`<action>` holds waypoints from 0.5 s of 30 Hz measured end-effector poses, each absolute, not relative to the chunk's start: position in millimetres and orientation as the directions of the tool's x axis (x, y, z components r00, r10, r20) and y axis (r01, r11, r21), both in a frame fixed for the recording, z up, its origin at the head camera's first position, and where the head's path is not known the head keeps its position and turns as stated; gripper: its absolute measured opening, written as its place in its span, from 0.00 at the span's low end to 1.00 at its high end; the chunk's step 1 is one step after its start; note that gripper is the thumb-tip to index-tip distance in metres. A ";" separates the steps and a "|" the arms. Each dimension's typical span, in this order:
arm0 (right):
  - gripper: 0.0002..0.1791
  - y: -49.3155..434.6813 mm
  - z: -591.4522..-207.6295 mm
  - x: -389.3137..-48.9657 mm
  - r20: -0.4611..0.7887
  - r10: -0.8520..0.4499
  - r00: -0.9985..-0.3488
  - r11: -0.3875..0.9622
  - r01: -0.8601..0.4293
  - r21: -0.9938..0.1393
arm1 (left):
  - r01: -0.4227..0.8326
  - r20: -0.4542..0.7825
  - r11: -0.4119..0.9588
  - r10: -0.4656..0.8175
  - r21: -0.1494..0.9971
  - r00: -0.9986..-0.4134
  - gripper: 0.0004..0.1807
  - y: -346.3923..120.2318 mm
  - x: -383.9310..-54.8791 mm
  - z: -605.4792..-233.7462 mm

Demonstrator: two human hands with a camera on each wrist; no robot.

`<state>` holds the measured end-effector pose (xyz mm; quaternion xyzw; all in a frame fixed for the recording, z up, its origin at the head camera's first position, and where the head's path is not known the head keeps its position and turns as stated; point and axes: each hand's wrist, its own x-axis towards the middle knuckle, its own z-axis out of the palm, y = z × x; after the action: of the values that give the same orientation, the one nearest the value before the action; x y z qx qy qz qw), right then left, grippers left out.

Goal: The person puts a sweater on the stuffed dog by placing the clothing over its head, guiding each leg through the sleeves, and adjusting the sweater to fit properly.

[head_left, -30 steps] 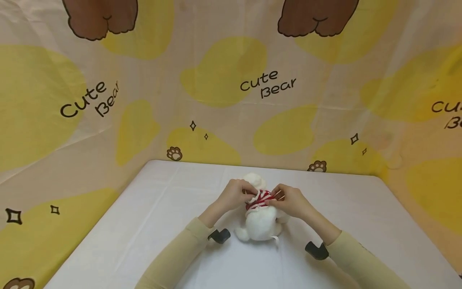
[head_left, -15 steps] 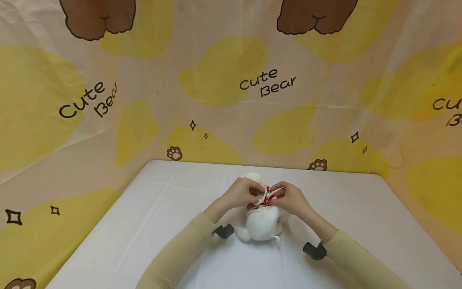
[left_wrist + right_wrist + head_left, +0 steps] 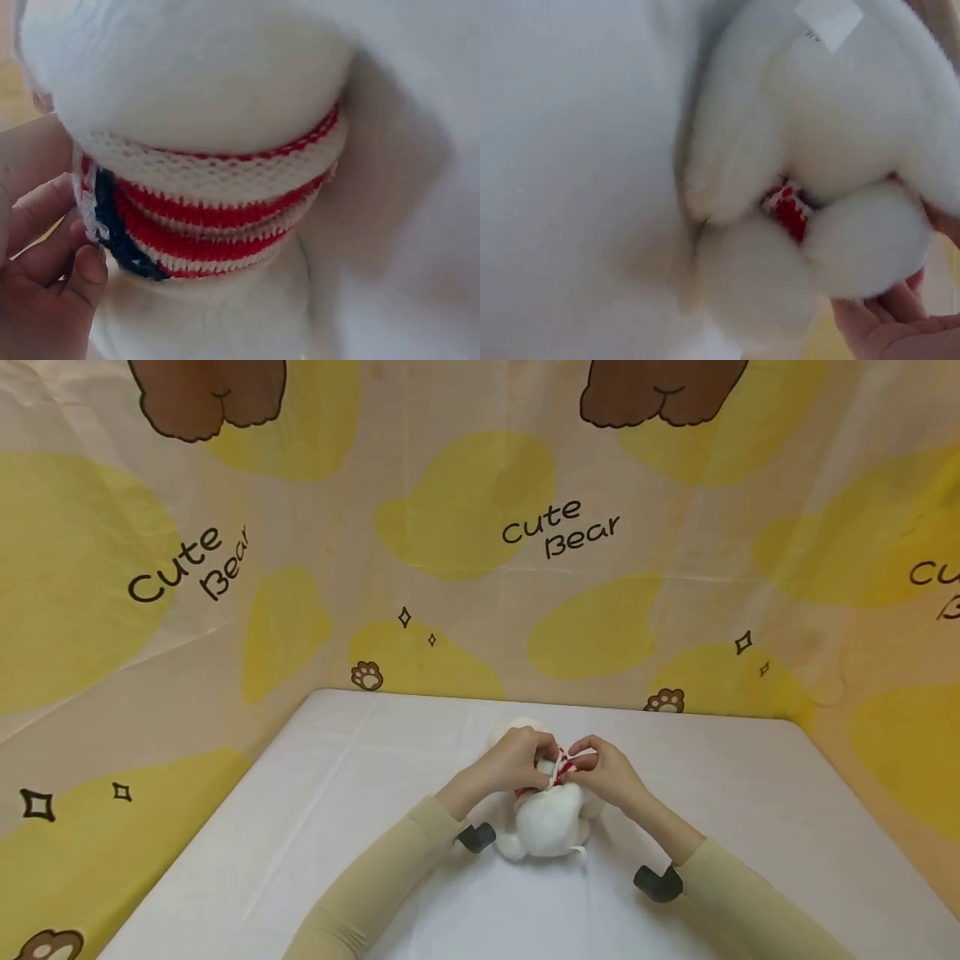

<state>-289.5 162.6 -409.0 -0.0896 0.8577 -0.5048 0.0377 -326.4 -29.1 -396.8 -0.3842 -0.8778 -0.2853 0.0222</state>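
A white plush toy [image 3: 551, 822] lies on the table, wearing a red and white striped knitted garment [image 3: 217, 217] with a navy patch near one edge. My left hand [image 3: 510, 764] pinches the garment's edge between thumb and fingers, which the left wrist view shows closely. Across from it, my right hand [image 3: 609, 774] pinches a bunched part of the same knit, close to the left fingertips. In the right wrist view, the toy's furry limbs hide most of the garment; only a small red and white piece shows, and the right fingers [image 3: 900, 307] are partly covered.
The table [image 3: 300, 827] has a white cover and meets a patterned yellow and beige cloth [image 3: 450, 510] at the back. A white label [image 3: 831, 21] sits on the plush toy's body. Black wrist mounts [image 3: 658, 883] hang beneath the forearms.
My left hand has shifted right, closer to my right hand. The striped knit, spread over the toy a second ago, is now drawn up and bunched between both hands.
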 end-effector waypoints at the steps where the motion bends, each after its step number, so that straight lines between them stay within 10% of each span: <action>1: 0.18 165.3 -409.1 -290.1 0.039 -0.226 -0.973 0.471 -0.144 -0.870 | 0.693 0.259 0.544 0.666 0.473 -0.699 0.13 -28.1 -326.2 -397.0; 7: 0.14 175.8 -407.5 -294.2 0.127 -0.366 -0.922 0.480 -0.304 -0.823 | 0.693 0.240 0.546 0.677 0.471 -0.696 0.10 -27.6 -325.3 -398.4; 15: 0.18 165.9 -415.0 -295.0 0.101 -0.207 -0.973 0.424 -0.182 -0.887 | 0.693 0.201 0.576 0.688 0.433 -0.697 0.13 -28.9 -324.5 -392.8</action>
<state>-295.0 165.9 -415.0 -0.1153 0.8438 -0.5240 0.0115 -324.5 -28.9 -392.8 -0.3890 -0.8878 -0.2460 0.0053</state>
